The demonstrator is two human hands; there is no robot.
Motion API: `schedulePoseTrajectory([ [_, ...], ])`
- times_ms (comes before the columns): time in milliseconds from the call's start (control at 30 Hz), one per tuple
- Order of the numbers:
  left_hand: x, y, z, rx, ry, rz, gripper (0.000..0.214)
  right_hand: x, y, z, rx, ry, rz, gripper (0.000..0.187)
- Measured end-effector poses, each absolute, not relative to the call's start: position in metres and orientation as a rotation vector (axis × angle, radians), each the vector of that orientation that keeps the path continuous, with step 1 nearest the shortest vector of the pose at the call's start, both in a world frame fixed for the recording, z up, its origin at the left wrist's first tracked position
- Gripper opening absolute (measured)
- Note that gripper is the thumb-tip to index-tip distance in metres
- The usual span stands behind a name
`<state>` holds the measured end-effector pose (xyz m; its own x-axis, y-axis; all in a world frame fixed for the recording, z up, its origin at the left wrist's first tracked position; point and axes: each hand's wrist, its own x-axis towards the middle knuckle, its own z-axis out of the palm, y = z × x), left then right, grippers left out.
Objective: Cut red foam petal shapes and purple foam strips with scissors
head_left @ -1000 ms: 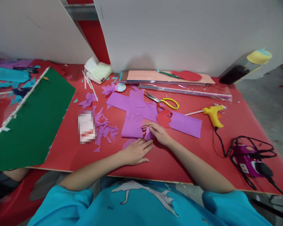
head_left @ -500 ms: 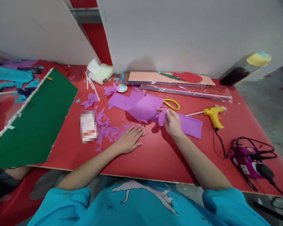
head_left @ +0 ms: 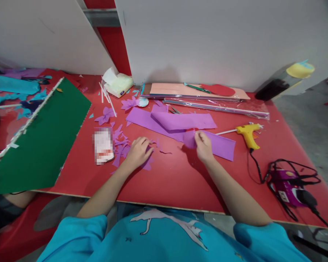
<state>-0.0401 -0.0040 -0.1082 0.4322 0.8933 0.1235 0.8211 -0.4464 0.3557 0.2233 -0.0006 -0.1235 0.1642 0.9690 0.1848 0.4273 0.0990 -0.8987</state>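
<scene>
Purple petal [head_left: 189, 139] pinched in right hand [head_left: 203, 147] fingers; left hand [head_left: 137, 153] fingers curled on purple scraps [head_left: 147, 164].

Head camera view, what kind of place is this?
Probably a craft workspace: a red table strewn with purple foam scraps, long purple foam sheets and a yellow glue gun, with packs of coloured sheets against the white wall.

light: we see bright, even light from above | shadows: soft — under the arms | edges: bowed by the wide lens — corners dim | focus: slightly soft throughout
</scene>
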Motion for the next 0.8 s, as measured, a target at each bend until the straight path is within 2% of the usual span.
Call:
schedulePoseTrajectory([
  [133,-0.046,-0.004,-0.101,2.388,1.561,0.259,0.031,0.192,-0.022,-0.121,-1.093,-2.010,1.147,0.036],
  [200,-0.047,-0.004,-0.100,2.418,1.545,0.194,0.034,0.178,-0.027,-0.123,-0.842,-2.208,1.226,0.034],
  [267,-0.048,-0.004,-0.101,2.458,1.552,0.121,0.039,0.167,-0.024,-0.127,-0.721,-2.304,1.169,0.031],
  [400,-0.050,-0.005,-0.104,2.483,1.686,0.030,0.051,0.157,-0.004,-0.135,-0.771,-2.371,0.957,0.033],
  [533,-0.049,-0.008,-0.109,2.524,1.695,0.050,0.047,0.143,0.021,-0.137,-0.678,-2.485,0.864,0.032],
  [633,-0.048,-0.009,-0.115,2.535,1.658,0.120,0.048,0.127,0.034,-0.141,-0.603,-2.532,0.835,0.028],
  [800,-0.045,-0.012,-0.131,2.585,1.652,0.415,0.074,0.115,0.043,-0.153,-0.804,-2.311,0.707,0.026],
])
